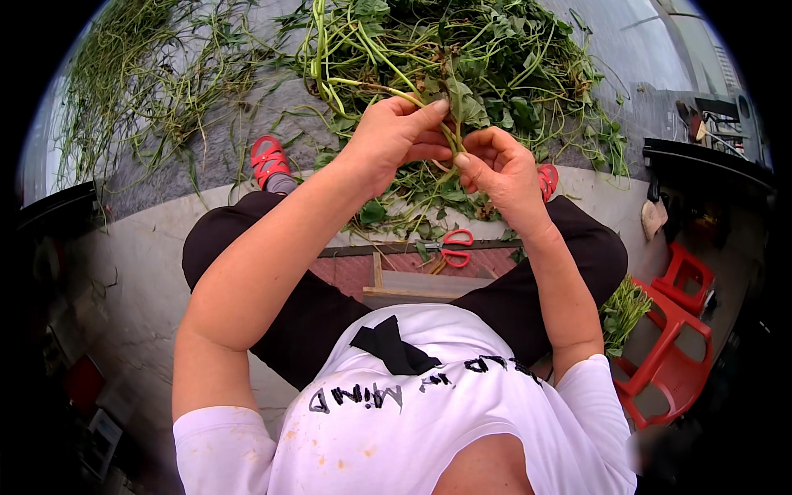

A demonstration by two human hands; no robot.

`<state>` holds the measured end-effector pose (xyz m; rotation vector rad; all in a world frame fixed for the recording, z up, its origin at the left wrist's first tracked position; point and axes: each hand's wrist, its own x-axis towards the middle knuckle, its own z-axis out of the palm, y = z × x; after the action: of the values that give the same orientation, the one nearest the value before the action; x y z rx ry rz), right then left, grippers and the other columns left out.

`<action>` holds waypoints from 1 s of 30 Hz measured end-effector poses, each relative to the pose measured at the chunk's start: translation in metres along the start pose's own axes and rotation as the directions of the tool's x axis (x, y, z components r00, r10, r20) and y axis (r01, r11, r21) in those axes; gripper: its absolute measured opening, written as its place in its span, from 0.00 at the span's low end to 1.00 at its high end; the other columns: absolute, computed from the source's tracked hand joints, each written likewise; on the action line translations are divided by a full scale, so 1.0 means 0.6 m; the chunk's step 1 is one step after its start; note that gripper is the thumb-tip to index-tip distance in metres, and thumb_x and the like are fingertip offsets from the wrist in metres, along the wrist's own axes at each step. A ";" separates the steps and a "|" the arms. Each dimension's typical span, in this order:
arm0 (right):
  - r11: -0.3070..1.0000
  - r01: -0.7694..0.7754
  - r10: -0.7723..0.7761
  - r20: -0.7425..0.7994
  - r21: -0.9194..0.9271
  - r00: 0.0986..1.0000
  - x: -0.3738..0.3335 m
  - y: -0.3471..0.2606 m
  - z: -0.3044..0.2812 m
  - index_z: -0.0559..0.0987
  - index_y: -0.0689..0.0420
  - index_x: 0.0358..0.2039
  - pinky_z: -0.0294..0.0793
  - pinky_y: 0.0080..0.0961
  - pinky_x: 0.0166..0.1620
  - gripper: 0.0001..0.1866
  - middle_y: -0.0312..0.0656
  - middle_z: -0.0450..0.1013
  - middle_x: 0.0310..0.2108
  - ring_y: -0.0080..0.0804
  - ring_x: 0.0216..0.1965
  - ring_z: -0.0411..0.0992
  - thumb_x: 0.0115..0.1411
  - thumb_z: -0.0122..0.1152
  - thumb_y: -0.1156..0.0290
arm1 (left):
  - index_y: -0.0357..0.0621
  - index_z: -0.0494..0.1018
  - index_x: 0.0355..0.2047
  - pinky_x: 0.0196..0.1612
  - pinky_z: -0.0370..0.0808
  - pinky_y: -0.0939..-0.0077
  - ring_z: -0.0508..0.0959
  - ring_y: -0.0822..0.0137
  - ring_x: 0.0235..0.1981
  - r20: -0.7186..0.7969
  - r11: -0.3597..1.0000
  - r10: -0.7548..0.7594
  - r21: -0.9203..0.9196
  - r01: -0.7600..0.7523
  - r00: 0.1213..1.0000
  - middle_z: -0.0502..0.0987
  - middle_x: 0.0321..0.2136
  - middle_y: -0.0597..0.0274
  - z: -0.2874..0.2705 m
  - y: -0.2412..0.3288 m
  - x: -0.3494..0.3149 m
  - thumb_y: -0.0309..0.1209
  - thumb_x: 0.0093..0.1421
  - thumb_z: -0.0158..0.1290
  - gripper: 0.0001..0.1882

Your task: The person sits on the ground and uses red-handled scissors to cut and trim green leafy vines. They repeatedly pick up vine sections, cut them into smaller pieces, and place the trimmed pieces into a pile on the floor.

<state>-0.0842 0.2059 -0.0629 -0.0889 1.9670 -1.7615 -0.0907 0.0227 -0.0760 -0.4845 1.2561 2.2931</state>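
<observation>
Beyond the red-handled scissors (446,247), our left hand (394,139) and right hand (500,172) both pinch the leafy stems (458,139), which we should grip lightly, close together, so nothing bruises or tears.

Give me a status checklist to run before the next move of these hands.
1. Left grip on leafy stems: ok, thumb and fingers close on them.
2. Right grip on the same stems: ok, thumb and fingers pinch lower down.
3. Stems free of the vine pile: cannot tell, they overlap in view.
4. Red-handled scissors out of both grips: ok, lying below.
5. Ground between feet free of loose leaves: not ok, scattered there.
</observation>
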 end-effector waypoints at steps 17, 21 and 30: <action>0.941 0.318 -0.256 -0.365 0.119 0.895 0.005 -0.052 -0.121 0.78 0.61 0.37 0.57 0.11 0.17 0.12 0.33 0.73 0.24 0.12 0.17 0.61 0.65 0.51 0.66 | 0.46 0.69 0.35 0.33 0.76 0.75 0.76 0.72 0.25 -0.138 0.995 0.036 0.101 -0.022 0.990 0.73 0.25 0.68 -0.025 -0.021 0.004 0.41 0.67 0.42 0.13; 0.798 0.319 -0.167 -0.322 0.511 0.932 -0.008 -0.067 -0.184 0.74 0.63 0.38 0.57 0.13 0.16 0.13 0.34 0.69 0.24 0.14 0.15 0.57 0.67 0.46 0.65 | 0.46 0.68 0.36 0.28 0.73 0.79 0.73 0.76 0.24 -0.289 0.990 0.117 0.116 -0.086 0.950 0.73 0.28 0.68 -0.029 -0.011 0.010 0.39 0.67 0.42 0.11; 0.355 0.292 -0.323 -0.177 0.888 0.930 -0.029 -0.071 -0.272 0.71 0.66 0.37 0.58 0.16 0.19 0.13 0.36 0.65 0.25 0.18 0.16 0.55 0.67 0.42 0.69 | 0.43 0.66 0.37 0.26 0.74 0.78 0.76 0.71 0.25 -0.364 0.985 0.161 0.119 -0.126 0.917 0.75 0.31 0.61 -0.041 0.008 0.022 0.39 0.68 0.39 0.12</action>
<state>-0.1458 0.3548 -0.0104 -0.1124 0.6980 -2.8335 -0.1020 0.0025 -0.0924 -0.8517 1.6196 2.3190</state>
